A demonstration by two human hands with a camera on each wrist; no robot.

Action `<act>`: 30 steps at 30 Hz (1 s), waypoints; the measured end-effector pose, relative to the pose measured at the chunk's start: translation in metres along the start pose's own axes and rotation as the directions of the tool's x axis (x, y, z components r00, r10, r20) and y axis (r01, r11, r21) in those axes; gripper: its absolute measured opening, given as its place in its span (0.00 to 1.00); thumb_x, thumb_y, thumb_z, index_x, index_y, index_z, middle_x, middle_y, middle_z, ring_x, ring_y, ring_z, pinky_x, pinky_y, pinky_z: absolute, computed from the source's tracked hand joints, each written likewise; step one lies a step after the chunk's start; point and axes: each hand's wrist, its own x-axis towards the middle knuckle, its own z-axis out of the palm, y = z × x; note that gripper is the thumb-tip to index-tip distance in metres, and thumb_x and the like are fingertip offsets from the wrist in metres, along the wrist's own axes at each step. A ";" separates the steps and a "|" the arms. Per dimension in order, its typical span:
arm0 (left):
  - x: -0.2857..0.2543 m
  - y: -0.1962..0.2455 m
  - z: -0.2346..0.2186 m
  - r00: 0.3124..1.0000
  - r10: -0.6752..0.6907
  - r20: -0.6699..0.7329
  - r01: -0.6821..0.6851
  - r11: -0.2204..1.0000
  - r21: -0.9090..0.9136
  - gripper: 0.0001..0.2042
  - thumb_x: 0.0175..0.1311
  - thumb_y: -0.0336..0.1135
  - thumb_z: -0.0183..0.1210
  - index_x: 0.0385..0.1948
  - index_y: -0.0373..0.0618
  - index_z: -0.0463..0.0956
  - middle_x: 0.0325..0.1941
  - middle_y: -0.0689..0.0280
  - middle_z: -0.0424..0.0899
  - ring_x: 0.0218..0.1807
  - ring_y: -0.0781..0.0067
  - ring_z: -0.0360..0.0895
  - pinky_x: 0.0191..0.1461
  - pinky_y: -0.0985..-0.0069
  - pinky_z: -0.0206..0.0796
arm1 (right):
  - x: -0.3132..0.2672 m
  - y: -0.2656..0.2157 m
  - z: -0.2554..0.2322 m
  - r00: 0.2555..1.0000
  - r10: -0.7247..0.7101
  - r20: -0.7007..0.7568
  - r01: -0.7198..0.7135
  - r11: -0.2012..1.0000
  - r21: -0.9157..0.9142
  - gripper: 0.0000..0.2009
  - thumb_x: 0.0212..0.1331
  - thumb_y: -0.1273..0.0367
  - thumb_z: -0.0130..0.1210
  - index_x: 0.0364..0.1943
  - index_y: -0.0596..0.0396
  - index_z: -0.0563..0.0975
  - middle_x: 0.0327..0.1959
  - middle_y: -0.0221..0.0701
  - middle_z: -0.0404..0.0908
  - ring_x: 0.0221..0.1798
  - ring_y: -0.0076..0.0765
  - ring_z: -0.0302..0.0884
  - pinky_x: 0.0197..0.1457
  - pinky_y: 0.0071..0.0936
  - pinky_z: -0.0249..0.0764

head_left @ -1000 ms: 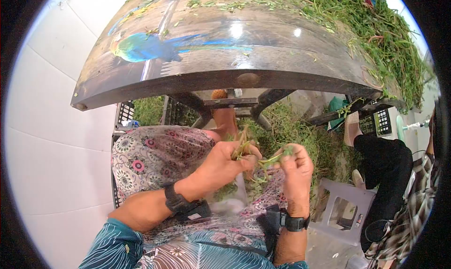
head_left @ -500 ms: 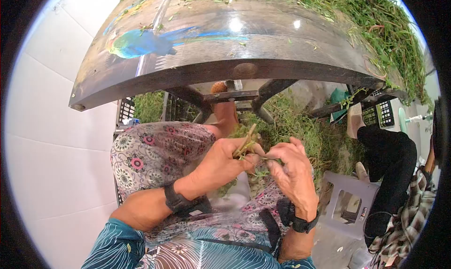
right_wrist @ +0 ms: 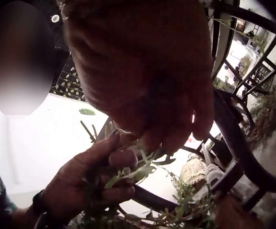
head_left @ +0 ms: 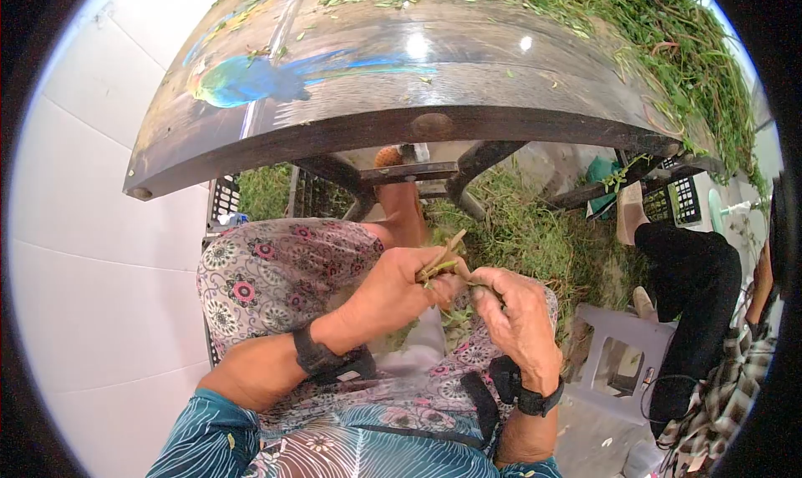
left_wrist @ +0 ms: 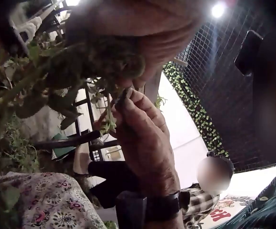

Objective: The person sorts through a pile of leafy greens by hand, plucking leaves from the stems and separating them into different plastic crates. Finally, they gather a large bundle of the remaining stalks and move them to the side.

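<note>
In the head view the left hand [head_left: 409,279] grips a small bunch of green stems [head_left: 440,269] above the lap, their cut-looking ends poking up past the thumb. Close beside it, the right hand [head_left: 516,313] pinches part of a stem between thumb and fingers. Leafy greens [left_wrist: 57,76] fill the left side of the left wrist view, with the right hand [left_wrist: 145,138] beyond. The right wrist view has the left hand [right_wrist: 76,181] curled round leafy stems [right_wrist: 133,175], under the dark, close right hand [right_wrist: 142,71].
A table [head_left: 351,85] with a painted bird and scattered leaves stands ahead, a heap of greens [head_left: 668,60] at its right. More greens [head_left: 526,227] cover the floor below. At the right are a plastic stool [head_left: 614,353] and a seated person's dark-clad leg [head_left: 697,286].
The right hand has come in from the right and now pinches beside the left hand, its fingers lower than half a second ago. The left hand keeps its grip on the stems.
</note>
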 end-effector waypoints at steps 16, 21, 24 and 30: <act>-0.001 0.010 0.002 0.986 0.066 -0.152 -0.049 0.993 0.108 0.05 0.52 0.30 0.58 0.30 0.43 0.79 0.23 0.67 0.75 0.29 0.78 0.69 0.35 0.78 0.62 | 0.001 0.013 0.026 0.906 0.419 -0.053 -0.346 0.809 0.475 0.08 0.57 0.71 0.43 0.37 0.57 0.72 0.18 0.30 0.70 0.21 0.29 0.70 0.26 0.28 0.67; -0.002 0.009 0.004 0.982 0.084 -0.168 -0.070 0.994 0.084 0.05 0.54 0.29 0.57 0.31 0.40 0.77 0.22 0.65 0.76 0.26 0.80 0.70 0.33 0.78 0.63 | 0.004 0.021 0.038 0.919 0.353 -0.177 -0.297 0.913 0.280 0.09 0.53 0.71 0.44 0.36 0.55 0.73 0.24 0.40 0.76 0.25 0.43 0.75 0.30 0.35 0.70; -0.004 0.005 0.003 0.983 0.050 -0.179 -0.031 0.994 0.107 0.05 0.53 0.29 0.57 0.31 0.40 0.77 0.25 0.64 0.76 0.29 0.79 0.70 0.36 0.79 0.63 | 0.008 0.012 0.039 0.931 0.276 -0.238 -0.270 0.961 0.058 0.10 0.50 0.71 0.45 0.37 0.55 0.74 0.31 0.49 0.76 0.33 0.56 0.75 0.36 0.42 0.70; -0.004 0.013 -0.003 0.997 -0.012 -0.079 0.013 1.000 0.009 0.06 0.55 0.28 0.54 0.33 0.40 0.76 0.27 0.69 0.77 0.32 0.80 0.70 0.39 0.78 0.64 | -0.003 0.022 0.027 0.905 0.416 0.086 -0.407 0.793 0.454 0.12 0.57 0.70 0.44 0.45 0.54 0.72 0.27 0.33 0.78 0.25 0.26 0.73 0.28 0.24 0.69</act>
